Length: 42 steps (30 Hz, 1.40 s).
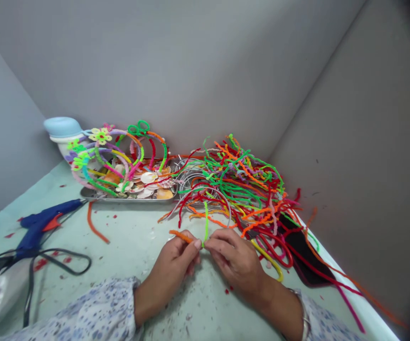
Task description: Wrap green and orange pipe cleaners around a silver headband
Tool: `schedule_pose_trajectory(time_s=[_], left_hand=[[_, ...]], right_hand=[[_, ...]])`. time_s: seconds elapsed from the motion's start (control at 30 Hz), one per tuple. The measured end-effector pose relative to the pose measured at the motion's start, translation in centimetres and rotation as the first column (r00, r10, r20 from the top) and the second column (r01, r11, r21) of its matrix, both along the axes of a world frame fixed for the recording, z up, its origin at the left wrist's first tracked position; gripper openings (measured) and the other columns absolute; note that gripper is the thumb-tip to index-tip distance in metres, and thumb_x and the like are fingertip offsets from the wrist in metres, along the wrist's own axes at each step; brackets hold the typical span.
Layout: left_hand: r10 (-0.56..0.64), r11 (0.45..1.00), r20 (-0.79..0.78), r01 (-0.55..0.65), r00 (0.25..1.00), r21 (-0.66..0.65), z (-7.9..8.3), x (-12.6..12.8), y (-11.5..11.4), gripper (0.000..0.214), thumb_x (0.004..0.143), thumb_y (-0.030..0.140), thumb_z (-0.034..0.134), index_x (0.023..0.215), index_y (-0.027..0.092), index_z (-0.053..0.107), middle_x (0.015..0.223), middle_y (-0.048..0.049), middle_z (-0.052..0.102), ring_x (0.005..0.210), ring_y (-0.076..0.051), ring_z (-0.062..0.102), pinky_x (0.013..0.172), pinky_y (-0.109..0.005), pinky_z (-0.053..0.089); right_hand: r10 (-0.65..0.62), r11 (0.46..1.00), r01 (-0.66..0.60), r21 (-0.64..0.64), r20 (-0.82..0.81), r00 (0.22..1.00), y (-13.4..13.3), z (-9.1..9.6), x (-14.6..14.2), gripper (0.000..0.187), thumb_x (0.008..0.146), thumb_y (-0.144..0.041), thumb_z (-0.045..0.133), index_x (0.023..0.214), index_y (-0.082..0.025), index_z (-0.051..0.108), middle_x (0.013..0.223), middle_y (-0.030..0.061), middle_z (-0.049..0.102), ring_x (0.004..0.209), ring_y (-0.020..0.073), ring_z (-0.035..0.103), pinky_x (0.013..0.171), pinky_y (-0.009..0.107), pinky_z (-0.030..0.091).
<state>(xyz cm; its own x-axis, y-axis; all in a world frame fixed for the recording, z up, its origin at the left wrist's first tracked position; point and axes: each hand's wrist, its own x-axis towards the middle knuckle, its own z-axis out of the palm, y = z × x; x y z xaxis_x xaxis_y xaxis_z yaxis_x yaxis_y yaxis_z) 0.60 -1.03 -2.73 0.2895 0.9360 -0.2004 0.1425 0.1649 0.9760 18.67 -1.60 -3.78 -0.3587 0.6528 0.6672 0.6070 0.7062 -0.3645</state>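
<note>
Pale-green tabletop [130, 241]; hands [171, 267] [238, 258] close together, pinching lime stem [206, 221], orange stem [179, 235]; blue glue gun [41, 220] at left.

Craft workspace between grey walls [190, 71], indicated by glue gun [53, 212], tray [137, 201] of shells [149, 177], heaped pipe cleaners [240, 189], speckled table [126, 251].

Whitish long sleeves [100, 303], speckled blue print, slim silvery bracelet [306, 324]

Soft, even light is spread over the table [126, 248], dull shadow is cast beneath the fingers [222, 244], and the view's edge far to their right is blackened.
</note>
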Motion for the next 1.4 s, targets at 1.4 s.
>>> schedule_pose_trajectory(time_s=[1.4], left_hand=[[-0.029, 0.969, -0.097, 0.052, 0.995, 0.243, 0.40, -0.23, -0.64, 0.034, 0.094, 0.038, 0.044, 0.068, 0.018, 0.051, 0.062, 0.0030, 0.045, 0.059, -0.013, 0.044, 0.058, -0.025, 0.036]], right_hand=[[-0.012, 0.999, 0.012, 0.047, 0.011, 1.000, -0.26, 0.39, -0.06, 0.012, 0.089, -0.014, 0.058, 0.096, -0.020, 0.066, 0.087, 0.0052, 0.064, 0.074, 0.0143, 0.061, 0.065, 0.025, 0.049]])
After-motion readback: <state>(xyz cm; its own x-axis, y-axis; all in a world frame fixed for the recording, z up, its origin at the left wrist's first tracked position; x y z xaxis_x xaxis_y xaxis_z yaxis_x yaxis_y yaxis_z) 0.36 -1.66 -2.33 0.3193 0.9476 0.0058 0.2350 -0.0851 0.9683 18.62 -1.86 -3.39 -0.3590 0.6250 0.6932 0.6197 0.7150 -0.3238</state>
